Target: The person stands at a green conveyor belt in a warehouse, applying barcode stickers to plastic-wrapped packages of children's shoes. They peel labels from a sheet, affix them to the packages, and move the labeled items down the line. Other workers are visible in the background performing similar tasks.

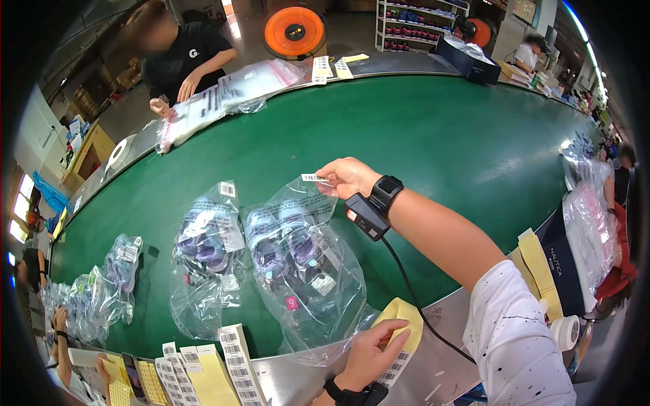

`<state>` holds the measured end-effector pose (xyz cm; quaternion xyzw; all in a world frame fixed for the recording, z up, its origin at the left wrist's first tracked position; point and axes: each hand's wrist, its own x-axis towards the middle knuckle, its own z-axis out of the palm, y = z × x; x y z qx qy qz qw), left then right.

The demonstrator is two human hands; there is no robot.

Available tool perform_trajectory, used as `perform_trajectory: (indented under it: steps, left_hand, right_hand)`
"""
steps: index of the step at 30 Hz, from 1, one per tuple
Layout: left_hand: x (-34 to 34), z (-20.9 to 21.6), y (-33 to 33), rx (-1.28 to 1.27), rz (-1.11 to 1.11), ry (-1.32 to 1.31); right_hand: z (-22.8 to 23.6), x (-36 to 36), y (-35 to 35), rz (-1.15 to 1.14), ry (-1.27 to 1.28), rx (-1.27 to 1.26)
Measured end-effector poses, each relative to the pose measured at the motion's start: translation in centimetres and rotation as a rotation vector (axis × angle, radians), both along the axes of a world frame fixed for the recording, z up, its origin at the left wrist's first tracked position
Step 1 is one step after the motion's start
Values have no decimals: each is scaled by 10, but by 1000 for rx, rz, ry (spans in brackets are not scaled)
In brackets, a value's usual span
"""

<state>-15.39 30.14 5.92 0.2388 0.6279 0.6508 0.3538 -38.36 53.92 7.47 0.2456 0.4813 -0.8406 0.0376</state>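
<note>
My right hand (349, 177) pinches a small white barcode label (313, 178) at the far edge of a see-through plastic bag (325, 271). A pair of blue-purple shoes (288, 233) lies inside that bag. Near the table's front edge, my left hand (372, 355) is closed on a yellow-backed strip of barcode labels (399, 362). Just left of the bag lies another bagged pair of shoes (206, 237), with a white label (227, 189) on its upper corner. A black device with a cable (365, 216) is strapped at my right wrist.
Label sheets (240, 365) stand along the near edge. More bagged shoes (95, 298) sit at the left by another person's hands. Across the green table (420, 135), a person handles plastic bags (223, 95). An orange fan (294, 32) stands behind. Boxes and bags (589, 230) are at the right.
</note>
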Motion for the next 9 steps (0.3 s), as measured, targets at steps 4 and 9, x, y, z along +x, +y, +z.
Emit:
perform_trajectory:
  steps: [4,9]
  left_hand:
    - [-2,-4,0,8,2,54]
    - [-1,-5,1,25,6,37]
  right_hand:
    - [8,5,-18,-125,55,121]
    - [13,14,-21,-8,46,291]
